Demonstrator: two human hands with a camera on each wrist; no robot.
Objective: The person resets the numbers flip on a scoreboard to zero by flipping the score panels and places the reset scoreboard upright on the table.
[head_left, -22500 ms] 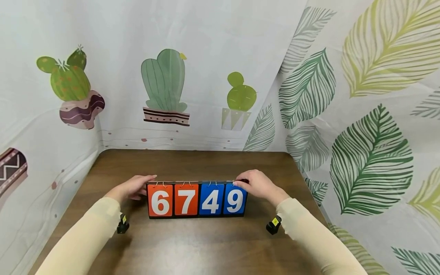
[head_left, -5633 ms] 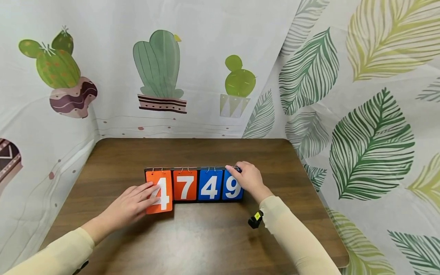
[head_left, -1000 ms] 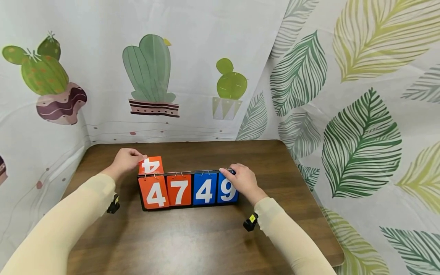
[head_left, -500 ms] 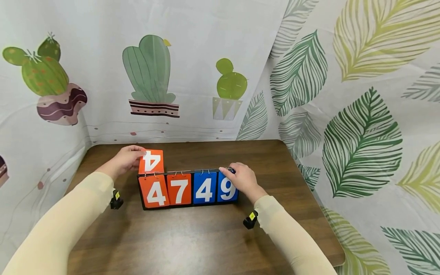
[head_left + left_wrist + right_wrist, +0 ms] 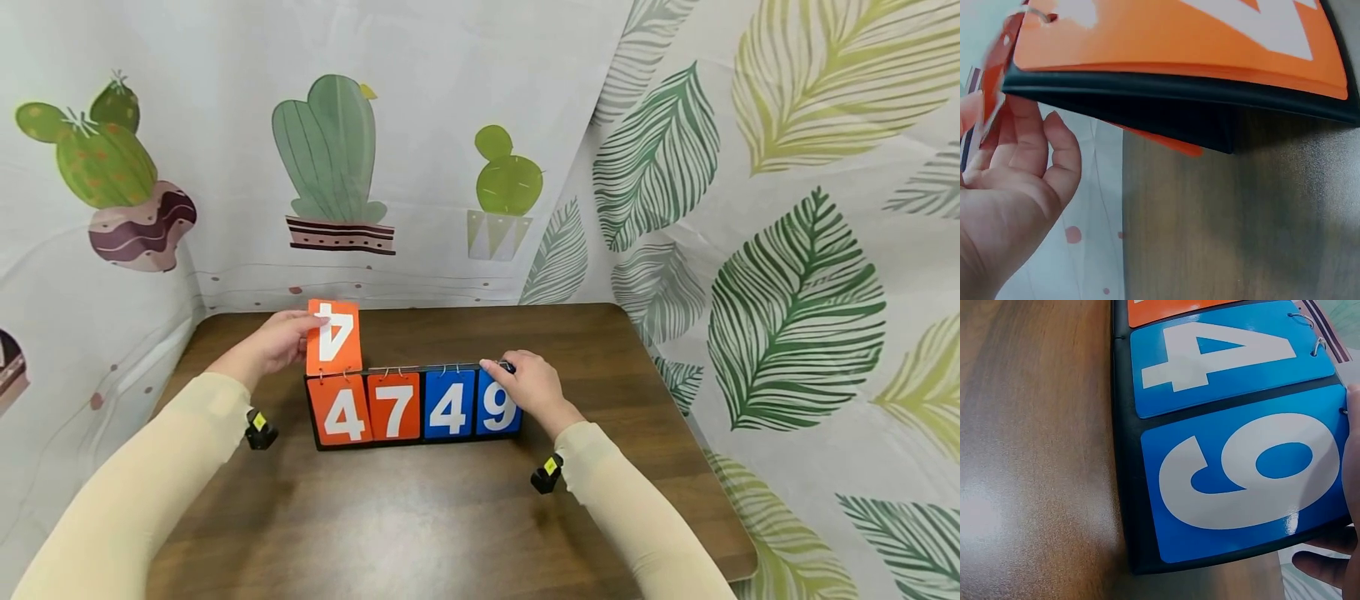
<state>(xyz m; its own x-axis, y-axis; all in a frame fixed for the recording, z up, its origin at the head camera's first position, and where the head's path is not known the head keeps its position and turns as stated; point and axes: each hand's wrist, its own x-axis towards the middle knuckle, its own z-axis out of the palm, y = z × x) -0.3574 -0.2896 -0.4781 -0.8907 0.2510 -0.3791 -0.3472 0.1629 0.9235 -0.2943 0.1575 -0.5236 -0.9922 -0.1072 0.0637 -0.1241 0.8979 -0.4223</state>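
Observation:
A black flip scoreboard (image 5: 397, 444) stands on the table, its front cards reading 4, 7, 4, 9. Above its left end an orange card (image 5: 333, 337) stands raised on the rings, an upside-down 4 on its face. The left hand (image 5: 279, 340) pinches this card by its left edge, thumb in front. In the left wrist view the left hand (image 5: 1016, 175) is behind the board's top edge, fingers curled by the card. The right hand (image 5: 534, 387) grips the board's top right corner, thumb over the blue 9 card (image 5: 1254, 475); its fingers are partly hidden behind.
The brown wooden table (image 5: 420, 517) has rounded back corners. Behind it hangs a curtain (image 5: 427, 167) with printed cacti, and at the right one with printed leaves (image 5: 798, 317). A small black device sits at each wrist.
The orange card held by the left hand has swung up from lying back behind the board to nearly upright, the hand rising slightly with it. The right hand keeps its grip.

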